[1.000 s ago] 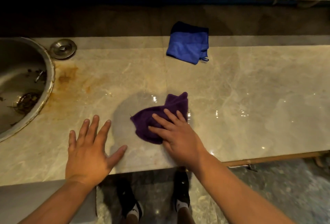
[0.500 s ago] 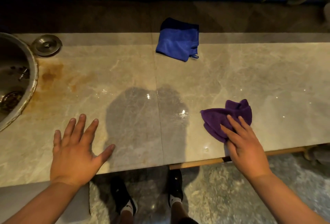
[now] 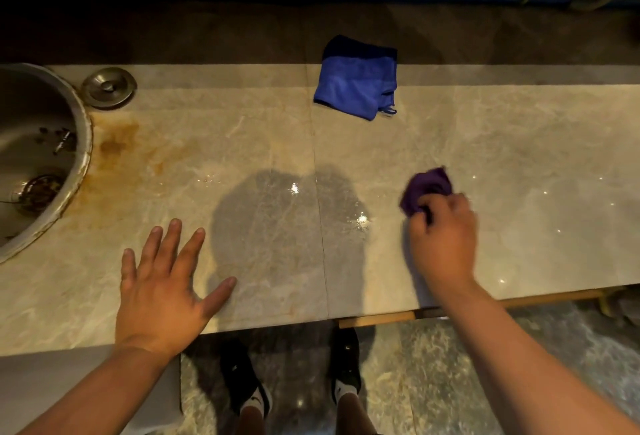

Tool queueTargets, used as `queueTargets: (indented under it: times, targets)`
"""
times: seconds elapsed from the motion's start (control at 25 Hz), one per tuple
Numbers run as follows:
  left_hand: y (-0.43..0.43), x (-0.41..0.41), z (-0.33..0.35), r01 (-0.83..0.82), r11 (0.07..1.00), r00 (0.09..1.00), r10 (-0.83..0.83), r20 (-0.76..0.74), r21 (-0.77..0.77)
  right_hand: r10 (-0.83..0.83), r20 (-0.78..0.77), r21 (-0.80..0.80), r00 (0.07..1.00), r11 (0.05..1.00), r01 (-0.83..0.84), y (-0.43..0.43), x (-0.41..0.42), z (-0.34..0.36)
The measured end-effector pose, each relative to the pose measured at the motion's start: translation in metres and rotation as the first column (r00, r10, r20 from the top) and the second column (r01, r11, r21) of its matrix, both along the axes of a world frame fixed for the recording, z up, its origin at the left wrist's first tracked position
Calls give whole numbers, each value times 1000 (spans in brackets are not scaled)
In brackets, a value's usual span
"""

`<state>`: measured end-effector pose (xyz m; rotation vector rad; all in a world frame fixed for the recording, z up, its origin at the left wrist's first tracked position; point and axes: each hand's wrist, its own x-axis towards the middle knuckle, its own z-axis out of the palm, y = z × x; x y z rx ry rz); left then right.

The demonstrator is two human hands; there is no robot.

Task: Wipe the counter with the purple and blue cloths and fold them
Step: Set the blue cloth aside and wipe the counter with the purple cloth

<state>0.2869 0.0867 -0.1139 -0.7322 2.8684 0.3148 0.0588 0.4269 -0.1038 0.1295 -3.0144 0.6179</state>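
A bunched purple cloth (image 3: 427, 185) lies on the beige marble counter (image 3: 536, 157), right of centre. My right hand (image 3: 445, 237) grips its near edge with curled fingers, and part of the cloth is hidden under them. A folded blue cloth (image 3: 356, 83) lies at the back of the counter, apart from both hands. My left hand (image 3: 162, 289) rests flat on the counter near the front edge, fingers spread, holding nothing.
A round steel sink (image 3: 38, 157) is set into the counter at the left, with a metal drain plug (image 3: 109, 87) beside it. Rusty stains (image 3: 117, 147) mark the stone by the sink. The counter's front edge (image 3: 277, 325) runs above my feet.
My right hand slid the purple cloth from the middle to the right, and its fingers went from flat on the cloth to curled around it. The left hand stayed flat.
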Motion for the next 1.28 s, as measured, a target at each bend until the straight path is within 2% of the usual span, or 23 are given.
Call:
queueTargets:
  times: [0.2, 0.36, 0.44, 0.56, 0.6, 0.64, 0.72, 0.8, 0.88, 0.92, 0.96, 1.04, 1.12, 1.2, 1.28]
  targets:
    - [0, 0, 0, 1, 1000, 1000, -1, -2, 0, 396, 21, -44, 918, 918, -395, -124, 53, 4]
    - [-1, 1, 0, 2, 1000, 1000, -3, 7, 9, 658, 84, -84, 748, 753, -652, -95, 83, 5]
    - [-1, 1, 0, 5, 1000, 1000, -5, -3, 18, 613, 70, -35, 787, 790, -612, -55, 71, 4]
    - [-2, 2, 1, 10, 999, 1000, -10, -8, 33, 275, 44, -5, 960, 961, -275, -22, 27, 4]
    - [-3, 2, 1, 14, 999, 1000, -14, -11, 37, 194, 34, 2, 980, 981, -194, -31, 16, 3]
    - [-3, 2, 2, 18, 999, 1000, -17, -15, 41, 185, 23, -4, 982, 983, -185, -49, 15, 2]
    - [-3, 3, 2, 17, 999, 1000, -16, -17, 41, 347, 31, -53, 937, 937, -345, -95, 34, 5]
    - [-3, 2, 3, 18, 999, 1000, -18, 0, 30, 598, 75, -76, 798, 801, -594, -113, 71, 7]
    - [-3, 1, 3, 13, 1000, 1000, -13, 7, 23, 731, 104, -93, 674, 682, -725, -97, 86, 12]
    - [-4, 1, 3, 5, 1000, 1000, -5, 8, 27, 737, 101, -88, 669, 676, -732, -89, 76, 14]
    - [-4, 0, 2, -4, 999, 1000, 4, 9, 32, 704, 106, -69, 702, 710, -701, -87, 59, 13]
    - [-5, -1, 2, -8, 999, 1000, 8, 11, 36, 553, 79, 4, 829, 832, -555, -110, 13, 9]
    - [-4, -1, 1, -13, 999, 1000, 13, 11, 39, 451, 43, 24, 891, 891, -453, -164, -21, 4]
    - [-4, -1, 1, -17, 999, 1000, 17, 12, 28, 547, 41, -24, 836, 837, -547, -222, -3, 5]
    - [-4, -1, 0, -4, 1000, 1000, 4, 17, 14, 752, 68, -67, 655, 659, -749, -236, 43, 8]
